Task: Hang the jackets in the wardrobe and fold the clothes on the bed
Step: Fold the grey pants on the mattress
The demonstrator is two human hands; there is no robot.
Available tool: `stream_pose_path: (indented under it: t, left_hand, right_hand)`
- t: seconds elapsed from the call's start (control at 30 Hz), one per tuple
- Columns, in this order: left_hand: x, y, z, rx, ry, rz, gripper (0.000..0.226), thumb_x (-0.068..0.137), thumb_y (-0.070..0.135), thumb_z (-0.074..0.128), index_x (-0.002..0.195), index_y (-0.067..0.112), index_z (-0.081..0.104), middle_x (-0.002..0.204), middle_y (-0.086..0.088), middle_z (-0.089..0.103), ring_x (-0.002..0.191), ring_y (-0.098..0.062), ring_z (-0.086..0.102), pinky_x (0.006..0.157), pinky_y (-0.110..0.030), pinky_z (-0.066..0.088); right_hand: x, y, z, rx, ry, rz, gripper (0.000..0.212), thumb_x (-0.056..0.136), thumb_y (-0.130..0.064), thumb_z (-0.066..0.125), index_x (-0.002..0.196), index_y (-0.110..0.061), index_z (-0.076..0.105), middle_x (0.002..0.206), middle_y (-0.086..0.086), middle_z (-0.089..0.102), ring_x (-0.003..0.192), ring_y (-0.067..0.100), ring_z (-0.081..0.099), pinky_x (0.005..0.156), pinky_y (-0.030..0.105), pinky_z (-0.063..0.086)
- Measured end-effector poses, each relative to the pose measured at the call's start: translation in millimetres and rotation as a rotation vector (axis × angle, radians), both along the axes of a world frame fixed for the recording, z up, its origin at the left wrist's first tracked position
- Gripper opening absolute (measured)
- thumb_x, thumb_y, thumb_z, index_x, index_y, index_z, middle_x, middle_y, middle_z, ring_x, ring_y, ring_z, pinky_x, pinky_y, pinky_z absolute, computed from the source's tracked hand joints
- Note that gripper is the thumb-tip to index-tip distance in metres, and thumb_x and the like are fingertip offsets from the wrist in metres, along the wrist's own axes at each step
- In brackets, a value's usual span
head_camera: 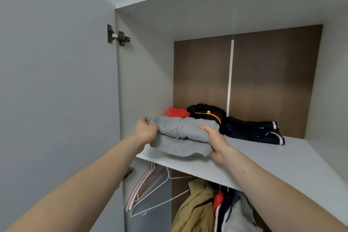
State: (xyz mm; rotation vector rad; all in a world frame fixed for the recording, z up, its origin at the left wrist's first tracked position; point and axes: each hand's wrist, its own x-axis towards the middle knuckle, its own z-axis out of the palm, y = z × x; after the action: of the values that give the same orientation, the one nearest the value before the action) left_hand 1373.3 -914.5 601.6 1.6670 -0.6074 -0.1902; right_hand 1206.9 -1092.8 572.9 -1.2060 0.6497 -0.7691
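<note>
A folded grey garment [183,135] lies at the front left of the white wardrobe shelf [263,158]. My left hand [146,131] grips its left end, and my right hand [216,141] grips its right side, thumb on top. Behind it on the shelf lie a folded orange piece [177,112], a black piece with an orange stripe [208,114] and dark navy trousers with white stripes [254,131]. Under the shelf hang a tan jacket [195,207] and several other jackets [229,211].
The grey wardrobe door [56,90] stands open on my left, with a metal hinge [117,36] near its top. Pink and white bare hangers [150,190] hang below the shelf at the left. The wardrobe's back panel [263,81] is brown.
</note>
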Motion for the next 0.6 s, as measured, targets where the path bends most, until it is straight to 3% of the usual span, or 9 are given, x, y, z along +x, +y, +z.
stream_pose_path:
  t: [0.1, 0.17, 0.27, 0.37, 0.47, 0.53, 0.6]
  left_hand:
    - [23.3, -14.1, -16.0, 0.266, -0.159, 0.011, 0.07, 0.095, 0.016, 0.063, 0.156, 0.013, 0.03, 0.149, -0.012, 0.047, 0.127, -0.029, 0.054, 0.089, -0.029, 0.044]
    - [38.4, -20.9, -25.2, 0.442, -0.334, 0.041, 0.077, 0.093, 0.026, 0.066, 0.158, 0.016, 0.026, 0.156, -0.012, 0.039, 0.137, -0.031, 0.047, 0.102, -0.033, 0.043]
    - [54.1, -35.3, -33.9, 0.586, -0.618, 0.014, 0.076, 0.093, 0.043, 0.065, 0.159, 0.027, 0.03, 0.167, -0.005, 0.023, 0.15, -0.032, 0.028, 0.122, -0.039, 0.026]
    - [67.7, -54.1, -45.0, 0.666, -0.703, -0.096, 0.072, 0.095, 0.054, 0.06, 0.158, 0.037, 0.031, 0.171, 0.001, 0.015, 0.157, -0.026, 0.014, 0.127, -0.041, 0.014]
    - [82.6, -63.7, -70.8, 0.786, -0.67, -0.124, 0.077, 0.097, 0.061, 0.051, 0.162, 0.044, 0.013, 0.173, 0.006, 0.003, 0.159, -0.025, 0.002, 0.127, -0.05, 0.005]
    - [95.8, -68.6, -89.1, 0.82, -0.668, -0.137, 0.077, 0.099, 0.063, 0.045, 0.161, 0.048, 0.002, 0.172, 0.007, -0.006, 0.159, -0.025, -0.004, 0.127, -0.052, -0.002]
    - [109.4, -75.1, -97.2, 0.79, -0.636, -0.154, 0.074, 0.101, 0.062, 0.042, 0.16, 0.051, 0.0, 0.172, 0.01, -0.009, 0.159, -0.022, -0.009, 0.128, -0.048, -0.006]
  right_hand:
    - [27.9, -13.6, -16.3, 0.02, 0.079, 0.015, 0.051, 0.086, -0.036, 0.078, 0.127, -0.013, 0.06, 0.112, 0.017, 0.074, 0.099, 0.035, 0.073, 0.089, 0.056, 0.061]
    - [47.5, -20.3, -23.3, 0.013, 0.099, 0.001, 0.058, 0.088, -0.037, 0.076, 0.136, -0.012, 0.056, 0.119, 0.017, 0.071, 0.104, 0.036, 0.071, 0.092, 0.055, 0.06]
    - [79.2, -27.8, -27.2, -0.07, 0.159, -0.035, 0.077, 0.089, -0.045, 0.075, 0.148, -0.008, 0.043, 0.135, 0.016, 0.061, 0.118, 0.034, 0.063, 0.103, 0.047, 0.054]
    - [110.3, -32.6, -28.7, -0.343, 0.349, -0.061, 0.088, 0.091, -0.057, 0.068, 0.148, -0.002, 0.031, 0.144, 0.017, 0.053, 0.127, 0.034, 0.056, 0.101, 0.034, 0.045]
    - [124.8, -36.5, -29.0, -0.678, 0.61, -0.175, 0.109, 0.083, -0.075, 0.062, 0.158, -0.01, 0.018, 0.159, 0.014, 0.035, 0.142, 0.034, 0.04, 0.111, 0.042, 0.037]
    - [128.1, -41.7, -32.8, -0.994, 0.568, -0.355, 0.112, 0.081, -0.073, 0.066, 0.163, -0.018, 0.012, 0.167, 0.008, 0.018, 0.146, 0.029, 0.029, 0.114, 0.045, 0.035]
    - [136.6, -51.9, -40.3, -1.34, 0.536, -0.287, 0.094, 0.089, -0.066, 0.061, 0.163, -0.029, 0.016, 0.169, 0.0, 0.011, 0.149, 0.022, 0.019, 0.116, 0.042, 0.032]
